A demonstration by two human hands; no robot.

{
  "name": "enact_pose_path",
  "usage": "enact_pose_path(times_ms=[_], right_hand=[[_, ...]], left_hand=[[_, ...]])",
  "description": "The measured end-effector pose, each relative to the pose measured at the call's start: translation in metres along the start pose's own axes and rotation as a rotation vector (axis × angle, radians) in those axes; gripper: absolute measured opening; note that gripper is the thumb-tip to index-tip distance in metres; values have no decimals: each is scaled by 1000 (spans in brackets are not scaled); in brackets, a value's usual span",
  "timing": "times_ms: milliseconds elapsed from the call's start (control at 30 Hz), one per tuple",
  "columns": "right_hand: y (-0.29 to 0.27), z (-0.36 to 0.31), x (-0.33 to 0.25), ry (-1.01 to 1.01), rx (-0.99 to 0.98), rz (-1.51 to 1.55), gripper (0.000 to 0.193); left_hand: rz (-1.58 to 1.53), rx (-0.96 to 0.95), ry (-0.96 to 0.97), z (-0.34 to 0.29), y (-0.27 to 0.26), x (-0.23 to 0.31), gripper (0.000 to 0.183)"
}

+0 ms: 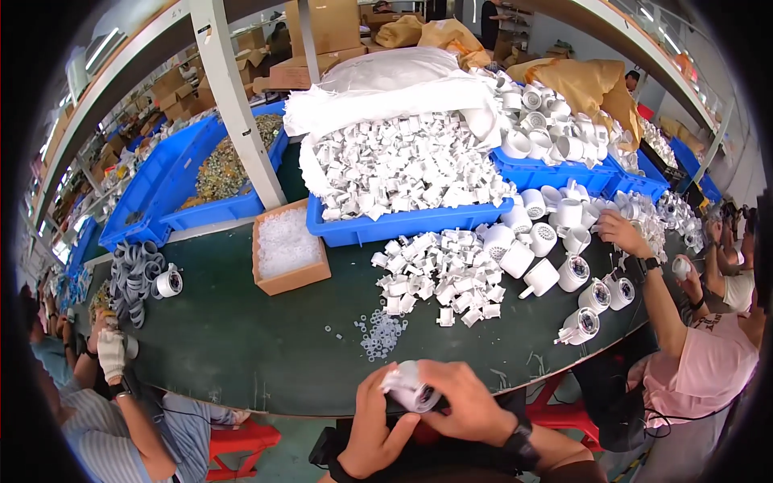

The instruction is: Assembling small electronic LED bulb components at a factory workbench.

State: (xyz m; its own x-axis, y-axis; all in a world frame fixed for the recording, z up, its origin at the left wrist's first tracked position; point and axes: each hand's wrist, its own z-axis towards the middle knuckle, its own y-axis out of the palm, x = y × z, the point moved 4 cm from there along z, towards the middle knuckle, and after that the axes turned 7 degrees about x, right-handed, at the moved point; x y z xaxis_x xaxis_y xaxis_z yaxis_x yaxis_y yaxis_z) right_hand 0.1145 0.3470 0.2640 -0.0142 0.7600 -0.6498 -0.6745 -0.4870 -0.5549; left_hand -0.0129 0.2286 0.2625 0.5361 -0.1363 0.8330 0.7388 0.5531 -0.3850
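The left hand (pixel 372 427) and right hand (pixel 465 401) together grip a white cylindrical housing (pixel 408 384), apparently mid-assembly; continuing calls for steady alignment.

We are in a factory assembly workshop, where co-workers (pixel 702 364) line a long green workbench (pixel 258 346) beside us. Blue bins (pixel 419 228) before us brim with matching white plastic parts (pixel 403 165), and cardboard boxes (pixel 332 28) stand behind.
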Motion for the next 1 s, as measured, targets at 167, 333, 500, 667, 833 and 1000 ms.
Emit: enact_pose_path(times_ms=[167,333,500,667,833,1000], right_hand=[[48,-1,-15,132,-74,293,66],[37,10,-8,392,-198,556,62],[38,25,-11,135,-45,576,27],[44,28,-21,214,57,613,16],[64,11,-13,387,79,680,11],[73,4,-2,676,-112,967,12]], left_hand=[[182,253,-69,-12,-8,-13,41],[300,245,-26,-13,-24,-15,32],[360,232,58,-7,-20,-11,26],[280,308,8,-12,-28,-18,18],[165,349,-46,-16,-28,-12,14],[124,237,9,-20,-38,-15,13]])
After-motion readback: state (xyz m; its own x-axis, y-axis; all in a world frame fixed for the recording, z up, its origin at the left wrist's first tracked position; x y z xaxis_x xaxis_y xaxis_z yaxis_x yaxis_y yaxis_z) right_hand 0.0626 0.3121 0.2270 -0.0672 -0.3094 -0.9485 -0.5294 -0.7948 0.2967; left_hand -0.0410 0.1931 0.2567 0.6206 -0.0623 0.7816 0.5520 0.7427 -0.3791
